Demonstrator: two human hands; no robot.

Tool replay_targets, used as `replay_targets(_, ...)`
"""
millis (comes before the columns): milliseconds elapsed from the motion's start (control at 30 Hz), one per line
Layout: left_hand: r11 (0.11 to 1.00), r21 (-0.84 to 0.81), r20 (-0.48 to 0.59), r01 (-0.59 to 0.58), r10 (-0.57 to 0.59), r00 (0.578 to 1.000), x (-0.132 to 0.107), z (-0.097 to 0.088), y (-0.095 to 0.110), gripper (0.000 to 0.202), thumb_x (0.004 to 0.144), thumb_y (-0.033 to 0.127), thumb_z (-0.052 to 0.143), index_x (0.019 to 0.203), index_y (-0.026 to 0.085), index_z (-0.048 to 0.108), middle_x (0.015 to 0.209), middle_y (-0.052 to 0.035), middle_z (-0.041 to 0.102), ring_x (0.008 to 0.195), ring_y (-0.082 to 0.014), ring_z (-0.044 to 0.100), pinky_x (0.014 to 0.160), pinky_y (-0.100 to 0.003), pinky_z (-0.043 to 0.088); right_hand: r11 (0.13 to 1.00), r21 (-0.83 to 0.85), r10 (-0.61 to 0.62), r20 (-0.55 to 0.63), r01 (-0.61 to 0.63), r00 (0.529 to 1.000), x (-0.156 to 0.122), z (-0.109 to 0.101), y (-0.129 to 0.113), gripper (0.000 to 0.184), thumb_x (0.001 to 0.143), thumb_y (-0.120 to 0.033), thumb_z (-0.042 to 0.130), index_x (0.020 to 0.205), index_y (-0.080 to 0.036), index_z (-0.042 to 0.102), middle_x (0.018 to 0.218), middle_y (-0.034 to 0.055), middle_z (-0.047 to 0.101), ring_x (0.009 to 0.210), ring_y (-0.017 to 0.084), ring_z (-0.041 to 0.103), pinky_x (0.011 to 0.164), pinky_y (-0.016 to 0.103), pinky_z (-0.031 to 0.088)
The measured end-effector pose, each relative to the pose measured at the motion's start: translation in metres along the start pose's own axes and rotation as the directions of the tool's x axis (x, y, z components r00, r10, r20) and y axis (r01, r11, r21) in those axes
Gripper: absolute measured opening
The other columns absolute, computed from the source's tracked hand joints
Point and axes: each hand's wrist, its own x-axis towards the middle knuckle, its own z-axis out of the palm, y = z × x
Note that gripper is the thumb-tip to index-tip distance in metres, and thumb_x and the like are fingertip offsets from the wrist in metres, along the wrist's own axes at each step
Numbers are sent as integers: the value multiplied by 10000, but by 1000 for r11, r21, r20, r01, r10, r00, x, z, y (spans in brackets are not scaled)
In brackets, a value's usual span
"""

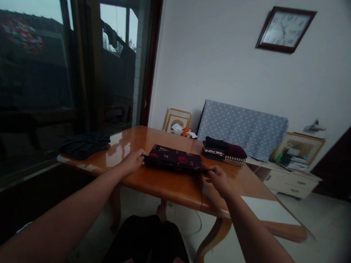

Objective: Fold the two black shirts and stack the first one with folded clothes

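A dark garment [174,156] with red round prints and pale lettering lies folded into a wide rectangle on the wooden table [158,187]. At its near left corner my left hand [134,160] is closed, pinching the edge. My right hand [219,180] pinches the near right corner, where a strip of red shows. The near edge between both hands is lifted a little off the tabletop. Exactly what kind of garment it is cannot be made out.
Folded clothes [224,150] stand in two stacks behind the garment, to the right. A dark crumpled cloth [86,145] lies at the table's left end. A white sheet [269,210] rests near the right edge. Beyond stands a white cabinet [289,185].
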Motion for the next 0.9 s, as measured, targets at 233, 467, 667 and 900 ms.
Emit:
replay_targets(233, 944, 259, -33, -205, 221, 975, 37, -16, 17, 258, 687, 150, 549, 922, 199, 645, 941, -70, 656, 930, -242, 613, 843, -349, 471, 980, -137, -157, -84, 145, 984, 51, -9, -12, 334, 671, -205, 596, 995, -213, 675, 922, 30, 716, 884, 206, 652, 832, 332, 497)
replay_targets(467, 990, -99, -229, -98, 73, 971, 80, -53, 43, 197, 751, 258, 575, 900, 195, 688, 813, -21, 691, 811, -199, 630, 751, -298, 493, 954, -224, -243, -183, 201, 952, 91, -44, -52, 298, 735, -280, 559, 973, -197, 719, 850, 19, 710, 822, 188, 636, 763, 300, 496)
replay_targets(667, 909, -371, -377, -188, 38, 925, 98, -96, 84, 258, 732, 322, 683, 944, 176, 708, 806, -6, 687, 732, -156, 604, 713, -269, 472, 955, -132, -294, -350, 264, 889, 97, -73, -97, 354, 770, -330, 559, 1047, -161, 701, 825, 31, 702, 719, 164, 608, 666, 282, 508)
replay_targets(900, 761, -605, -362, -233, -2, 932, 91, -121, 119, 353, 726, 366, 766, 987, 148, 671, 820, -15, 681, 727, -150, 617, 788, -336, 510, 935, -169, -353, -421, 310, 835, 79, -93, -136, 315, 765, -313, 591, 1016, -164, 711, 825, 36, 683, 750, 170, 602, 689, 315, 524)
